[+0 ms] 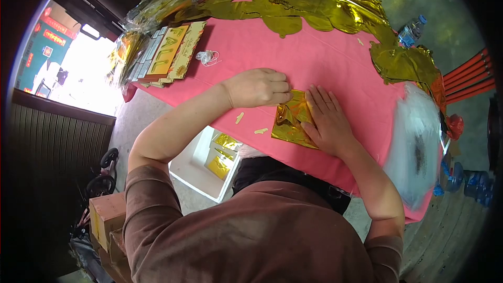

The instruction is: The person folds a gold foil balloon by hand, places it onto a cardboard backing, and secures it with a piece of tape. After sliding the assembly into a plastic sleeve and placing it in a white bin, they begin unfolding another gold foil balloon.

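A pink cloth (340, 63) covers the desk. Along its far edge lie flat gold foil shapes (285, 8), with another foil piece (403, 66) at the far right corner. Clear-wrapped bundles (170, 0) fill the far left corner; beside them sits a stack of printed packs (170, 52), near a white coil of string (208, 58). Translucent plastic (414, 147) spreads along the right edge. Toward the near edge rest a gold foil packet (292, 126) and two small pale strips (261, 131).
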A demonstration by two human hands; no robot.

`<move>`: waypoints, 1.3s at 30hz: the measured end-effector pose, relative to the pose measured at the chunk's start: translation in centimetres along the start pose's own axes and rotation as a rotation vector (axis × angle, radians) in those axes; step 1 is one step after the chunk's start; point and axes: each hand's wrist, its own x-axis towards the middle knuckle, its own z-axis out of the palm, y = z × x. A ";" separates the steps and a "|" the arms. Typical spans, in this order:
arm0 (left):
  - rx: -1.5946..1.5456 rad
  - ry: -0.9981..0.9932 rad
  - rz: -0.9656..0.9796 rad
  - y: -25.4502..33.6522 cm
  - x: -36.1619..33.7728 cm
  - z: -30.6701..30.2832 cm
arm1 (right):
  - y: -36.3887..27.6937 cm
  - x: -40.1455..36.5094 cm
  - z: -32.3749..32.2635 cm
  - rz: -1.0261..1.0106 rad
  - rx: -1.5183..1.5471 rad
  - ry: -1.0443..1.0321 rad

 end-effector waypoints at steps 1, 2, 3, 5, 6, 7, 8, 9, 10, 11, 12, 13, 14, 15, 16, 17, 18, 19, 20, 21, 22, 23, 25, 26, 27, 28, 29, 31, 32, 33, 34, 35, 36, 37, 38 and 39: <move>0.019 -0.017 0.021 0.1 0.2 0.0 | 0.0 0.0 0.0 0.005 0.005 -0.002; 0.038 -0.033 0.042 0.2 0.4 0.1 | -0.1 0.0 -0.1 0.004 0.005 -0.003; 0.037 -0.032 0.042 0.3 0.5 0.2 | -0.1 0.0 -0.1 0.005 0.006 -0.002; 0.040 -0.012 0.080 0.4 0.8 0.6 | -0.1 0.0 -0.2 0.010 0.006 -0.001; 0.039 -0.011 0.081 0.4 0.9 0.8 | -0.1 0.0 -0.1 0.007 0.001 -0.001; 0.058 0.041 0.093 0.5 1.0 1.1 | 0.0 0.0 0.0 0.004 -0.005 -0.001; 0.078 0.093 0.105 0.5 1.1 1.2 | 0.0 -0.1 0.0 0.005 -0.006 -0.001; 0.078 0.093 0.105 0.5 1.2 1.2 | 0.0 -0.1 0.0 0.005 -0.006 0.000; 0.085 0.088 0.093 0.5 1.2 1.2 | 0.0 -0.1 0.0 0.003 -0.005 0.001; 0.090 0.083 0.080 0.6 1.2 1.2 | 0.0 0.0 0.0 0.003 -0.005 0.001; 0.089 0.083 0.079 0.7 1.1 1.2 | 0.0 0.0 0.1 0.004 -0.005 -0.001; 0.093 0.070 0.064 0.9 1.1 1.3 | 0.0 0.0 0.1 0.005 -0.005 -0.003; 0.096 0.057 0.051 1.2 1.1 1.4 | 0.0 0.0 0.1 0.006 -0.003 -0.005; 0.094 0.056 0.053 1.3 0.9 1.4 | 0.0 0.0 0.0 0.005 -0.001 -0.004; 0.084 0.042 0.041 1.5 0.5 1.4 | 0.0 0.0 -0.1 0.005 0.001 -0.003; 0.072 0.029 0.029 1.6 0.3 1.4 | 0.0 0.0 -0.1 0.009 0.003 -0.004; 0.069 0.028 0.031 1.5 0.3 1.5 | 0.0 0.0 0.0 0.006 0.005 0.000; 0.055 0.049 0.019 1.4 0.3 1.5 | 0.0 -0.1 0.0 0.002 0.007 0.004; 0.042 0.069 0.006 1.4 0.3 1.5 | 0.0 -0.1 0.0 0.002 0.008 0.003; 0.042 0.069 0.004 1.4 0.4 1.4 | 0.1 -0.1 0.0 0.003 -0.003 -0.002; 0.054 0.090 0.015 1.5 0.7 1.4 | 0.0 -0.1 0.0 0.005 -0.014 -0.007; 0.066 0.111 0.027 1.5 0.9 1.4 | 0.0 -0.1 0.0 0.004 -0.013 -0.008; 0.052 0.096 0.035 1.8 1.2 1.5 | 0.0 0.0 0.1 0.009 0.002 -0.006; 0.038 0.080 0.045 1.9 1.3 1.6 | 0.0 0.0 0.0 0.008 0.001 -0.005; 0.039 0.081 0.046 1.8 1.2 1.6 | 0.0 0.0 0.0 0.007 0.000 -0.007; 0.036 0.050 0.022 1.8 1.2 1.7 | 0.0 0.0 0.0 0.006 0.000 -0.009; 0.032 0.020 -0.001 1.8 1.2 1.8 | 0.1 0.0 0.0 0.008 -0.002 -0.009; 0.034 0.031 0.015 1.8 1.4 2.3 | 0.1 -0.1 0.1 0.004 0.009 -0.010; 0.038 0.042 0.030 1.8 1.5 2.4 | 0.1 -0.1 0.1 0.003 0.008 -0.012; 0.038 0.044 0.027 1.8 1.4 2.3 | 0.1 -0.1 0.0 0.002 0.014 -0.013; 0.028 0.045 0.025 1.9 1.3 2.1 | 0.1 -0.1 -0.1 0.002 0.021 -0.014; 0.018 0.045 0.025 2.0 1.3 1.9 | 0.1 -0.1 -0.1 0.002 0.022 -0.013; 0.018 0.043 0.026 2.0 1.3 1.8 | 0.1 0.0 -0.1 0.005 0.026 -0.009; 0.032 0.043 0.033 2.2 1.2 1.7 | 0.0 -0.1 -0.1 0.007 0.032 -0.005; 0.047 0.044 0.038 2.4 1.2 1.7 | 0.0 0.0 -0.2 0.006 0.033 -0.005; 0.046 0.044 0.038 2.5 1.1 1.6 | -0.1 0.0 -0.3 0.007 0.031 -0.004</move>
